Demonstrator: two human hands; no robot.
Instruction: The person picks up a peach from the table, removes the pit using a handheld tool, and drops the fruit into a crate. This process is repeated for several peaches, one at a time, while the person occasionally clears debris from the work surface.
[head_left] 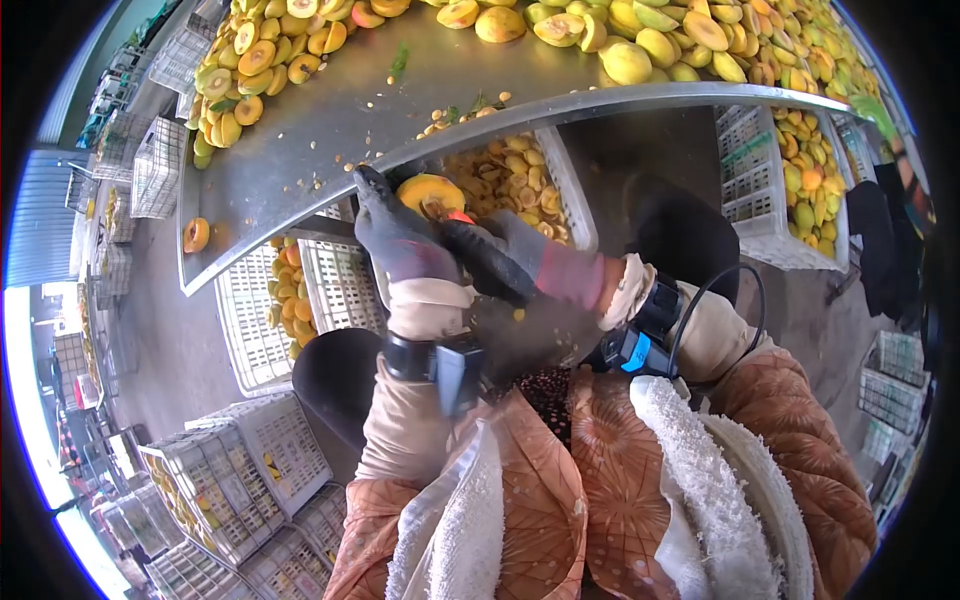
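- Gripping a halved yellow fruit (428,192), your gloved left hand (398,240) is curled around its underside, cut face tilted up toward you, apparently so the pit area stays exposed and steady.
- Your right hand (500,255), also gloved, is closed around a small tool with a red tip (461,216); that tip touches the fruit's cut face. The blade itself is hidden, so you cannot be marked on its exact form.
- You hold the fruit just off the near edge of the steel table (330,120), directly above a white crate of cut pieces (515,180), likely so that finished pieces and scraps drop straight in.
- Whole and halved fruit are heaped along the table's far side (640,40), within reach but well apart from your hands.
- A second crate of fruit (805,180) stands to your right, another (285,300) below the table to your left; stacked crates (220,480) sit near your left knee.
- A towel (700,470) lies across your lap, probably guarding against juice.
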